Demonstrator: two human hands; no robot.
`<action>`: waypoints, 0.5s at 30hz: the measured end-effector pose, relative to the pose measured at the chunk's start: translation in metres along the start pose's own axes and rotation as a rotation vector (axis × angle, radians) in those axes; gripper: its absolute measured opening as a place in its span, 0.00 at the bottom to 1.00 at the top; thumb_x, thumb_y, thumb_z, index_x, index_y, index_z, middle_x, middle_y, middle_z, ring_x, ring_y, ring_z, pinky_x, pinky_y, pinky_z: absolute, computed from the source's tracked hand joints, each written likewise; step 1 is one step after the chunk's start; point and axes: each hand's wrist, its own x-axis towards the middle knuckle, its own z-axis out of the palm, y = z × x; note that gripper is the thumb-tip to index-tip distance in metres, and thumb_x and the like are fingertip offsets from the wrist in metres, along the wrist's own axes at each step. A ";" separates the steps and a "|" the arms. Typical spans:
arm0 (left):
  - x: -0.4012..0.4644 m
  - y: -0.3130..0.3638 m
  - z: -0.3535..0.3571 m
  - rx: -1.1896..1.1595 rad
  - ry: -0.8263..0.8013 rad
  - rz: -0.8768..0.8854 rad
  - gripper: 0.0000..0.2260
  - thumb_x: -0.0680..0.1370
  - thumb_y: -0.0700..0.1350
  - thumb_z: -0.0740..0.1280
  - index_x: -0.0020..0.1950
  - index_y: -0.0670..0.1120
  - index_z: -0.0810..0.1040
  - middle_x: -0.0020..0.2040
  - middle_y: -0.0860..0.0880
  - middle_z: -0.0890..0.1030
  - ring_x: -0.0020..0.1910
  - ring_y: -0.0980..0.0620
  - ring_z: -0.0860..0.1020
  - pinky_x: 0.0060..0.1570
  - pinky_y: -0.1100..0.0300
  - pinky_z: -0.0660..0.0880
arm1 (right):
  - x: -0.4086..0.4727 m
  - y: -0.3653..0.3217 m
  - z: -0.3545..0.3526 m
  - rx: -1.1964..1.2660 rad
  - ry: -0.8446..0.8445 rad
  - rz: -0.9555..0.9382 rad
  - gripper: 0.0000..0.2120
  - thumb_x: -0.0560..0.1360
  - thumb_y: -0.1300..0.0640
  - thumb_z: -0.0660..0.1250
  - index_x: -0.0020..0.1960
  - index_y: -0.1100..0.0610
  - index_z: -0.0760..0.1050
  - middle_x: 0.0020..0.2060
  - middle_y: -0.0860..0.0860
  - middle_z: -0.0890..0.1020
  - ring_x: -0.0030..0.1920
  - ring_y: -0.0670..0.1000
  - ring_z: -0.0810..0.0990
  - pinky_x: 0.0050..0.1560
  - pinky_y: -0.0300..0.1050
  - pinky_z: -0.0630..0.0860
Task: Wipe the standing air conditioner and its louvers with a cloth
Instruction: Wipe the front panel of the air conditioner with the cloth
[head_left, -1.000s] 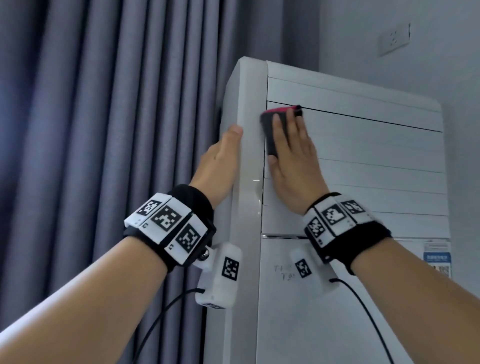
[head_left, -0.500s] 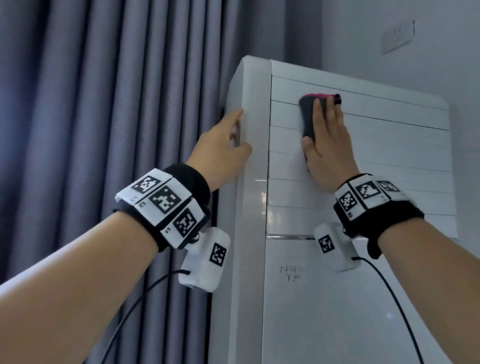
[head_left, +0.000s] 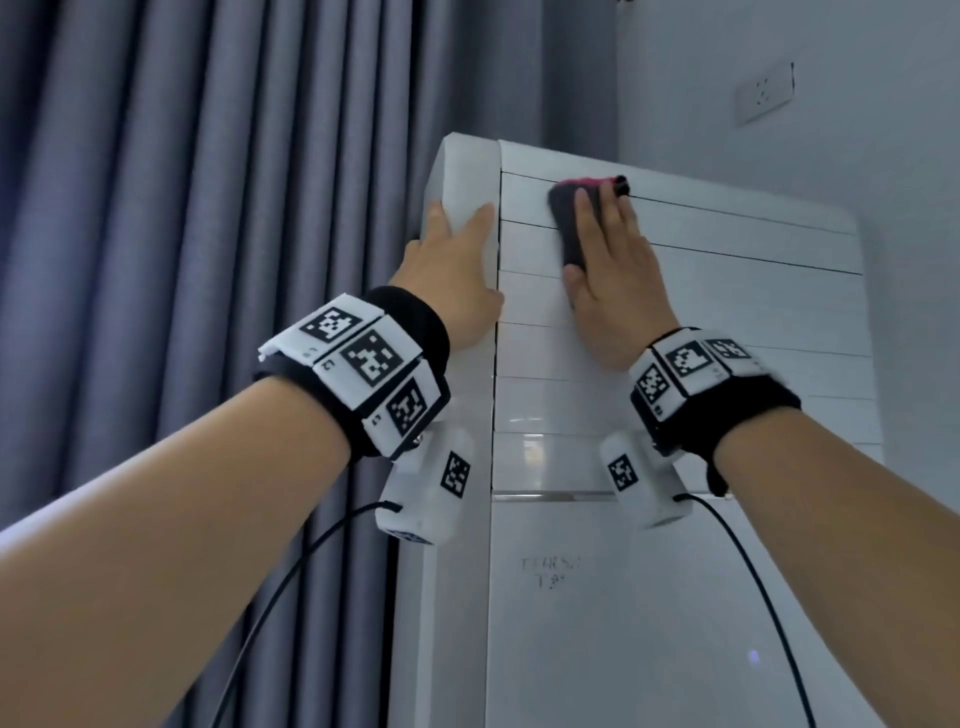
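Now the right hand (head_left: 610, 275) presses the dark cloth (head_left: 567, 223) flat on the top louvers (head_left: 727, 249), fingers straight; the left hand (head_left: 457, 280) lies spread on the air conditioner (head_left: 597, 623) edge. Its faint writing is unreadable.

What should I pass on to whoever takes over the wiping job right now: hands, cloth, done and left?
Left hand: open, flat against the air conditioner at its upper left corner, steadying it.
Right hand: open, straight fingers pressing the dark cloth with a pink edge onto the top louvers, near their left end.
Done: cannot tell from this view which slats are clean.
Left: likely the rest of the louvers to the right and below, then the lower front panel and sides.
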 end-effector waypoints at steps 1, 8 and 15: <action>-0.001 0.001 0.000 -0.001 0.000 -0.004 0.34 0.75 0.43 0.64 0.75 0.57 0.50 0.77 0.44 0.46 0.71 0.41 0.61 0.65 0.50 0.66 | -0.002 0.008 -0.002 -0.003 -0.005 0.032 0.30 0.79 0.57 0.53 0.75 0.56 0.40 0.76 0.56 0.42 0.75 0.55 0.41 0.74 0.53 0.46; -0.002 0.017 0.001 -0.018 -0.002 -0.085 0.35 0.74 0.40 0.61 0.75 0.62 0.49 0.76 0.40 0.39 0.71 0.39 0.62 0.66 0.48 0.67 | 0.003 -0.009 -0.001 0.034 0.015 -0.029 0.30 0.79 0.57 0.52 0.75 0.55 0.41 0.76 0.55 0.42 0.75 0.55 0.41 0.73 0.52 0.44; 0.003 0.041 0.010 0.181 0.131 -0.109 0.27 0.72 0.41 0.64 0.70 0.52 0.61 0.76 0.37 0.43 0.76 0.41 0.44 0.69 0.39 0.57 | -0.001 0.028 -0.003 0.023 0.013 -0.072 0.30 0.79 0.57 0.53 0.75 0.54 0.42 0.76 0.55 0.43 0.75 0.54 0.42 0.73 0.51 0.45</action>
